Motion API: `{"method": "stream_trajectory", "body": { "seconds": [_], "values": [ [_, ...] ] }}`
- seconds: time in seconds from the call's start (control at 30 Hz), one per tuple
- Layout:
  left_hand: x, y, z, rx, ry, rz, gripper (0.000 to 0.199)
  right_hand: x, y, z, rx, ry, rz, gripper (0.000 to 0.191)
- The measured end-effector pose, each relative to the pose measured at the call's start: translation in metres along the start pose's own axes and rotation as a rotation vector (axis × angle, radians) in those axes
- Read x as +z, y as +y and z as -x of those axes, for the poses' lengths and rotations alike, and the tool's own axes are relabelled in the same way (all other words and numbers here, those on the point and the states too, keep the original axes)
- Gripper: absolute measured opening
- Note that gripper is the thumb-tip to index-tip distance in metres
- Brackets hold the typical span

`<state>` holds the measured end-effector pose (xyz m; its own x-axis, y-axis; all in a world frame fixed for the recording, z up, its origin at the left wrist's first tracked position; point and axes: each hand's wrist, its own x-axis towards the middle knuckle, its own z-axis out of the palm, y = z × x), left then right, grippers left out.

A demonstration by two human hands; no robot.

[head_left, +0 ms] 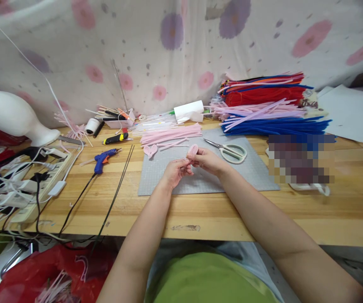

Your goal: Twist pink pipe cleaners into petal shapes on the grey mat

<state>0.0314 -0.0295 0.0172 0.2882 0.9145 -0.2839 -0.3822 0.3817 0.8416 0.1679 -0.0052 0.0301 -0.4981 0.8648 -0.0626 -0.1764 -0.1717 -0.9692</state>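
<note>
Over the grey cutting mat [156, 181], both hands meet with closed fingers on a bent pink pipe cleaner [193, 149], whose looped top rises above the fingertips. My left hand [175, 171] pinches its lower end, which is mostly hidden. My right hand [207, 160] grips it just below the loop. A finished-looking pink pipe cleaner shape with two loops [150, 151] lies at the mat's upper left. Behind the hands is a bundle of straight pink pipe cleaners [172, 134]. Scissors with pale green handles [233, 153] rest right of my right hand.
A blue glue gun [101, 160], thin dark rods [118, 185] and a yellow-black cutter [115, 138] lie to the left. A power strip [47, 181] with tangled cables is at far left. Blue pipe cleaners [276, 126] are piled at back right, near a blurred-out object [300, 162].
</note>
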Motion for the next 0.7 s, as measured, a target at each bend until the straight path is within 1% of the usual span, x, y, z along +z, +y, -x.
{"method": "stream_trajectory", "body": {
  "seconds": [0.1,0.2,0.3,0.37,0.43,0.53,0.63,0.7],
  "values": [
    [0.003,-0.001,0.000,0.072,0.070,-0.013,0.018,-0.001,0.001,0.000,0.018,0.005,-0.097,0.026],
    [0.006,-0.001,0.001,0.099,0.112,0.001,0.020,-0.005,0.003,-0.003,0.006,0.002,-0.203,0.031],
    [0.006,0.000,0.001,0.091,0.080,0.024,0.024,-0.007,0.008,-0.007,-0.054,0.048,-0.313,0.035],
    [0.005,0.000,0.001,0.083,0.045,0.029,0.026,-0.005,0.011,-0.008,-0.081,0.092,-0.325,0.029],
    [0.004,-0.001,0.001,0.073,0.021,0.033,0.027,-0.002,0.014,-0.008,-0.069,0.100,-0.253,0.022],
    [0.004,-0.003,0.000,0.067,0.011,0.036,0.027,0.001,0.015,-0.007,-0.048,0.013,-0.090,0.024],
    [0.004,-0.005,-0.001,0.082,0.033,0.009,0.027,-0.002,0.011,-0.005,-0.080,-0.055,0.082,0.026],
    [0.005,-0.006,-0.002,0.102,0.052,-0.029,0.028,-0.005,0.006,-0.003,-0.119,-0.038,0.216,0.023]
  ]
}}
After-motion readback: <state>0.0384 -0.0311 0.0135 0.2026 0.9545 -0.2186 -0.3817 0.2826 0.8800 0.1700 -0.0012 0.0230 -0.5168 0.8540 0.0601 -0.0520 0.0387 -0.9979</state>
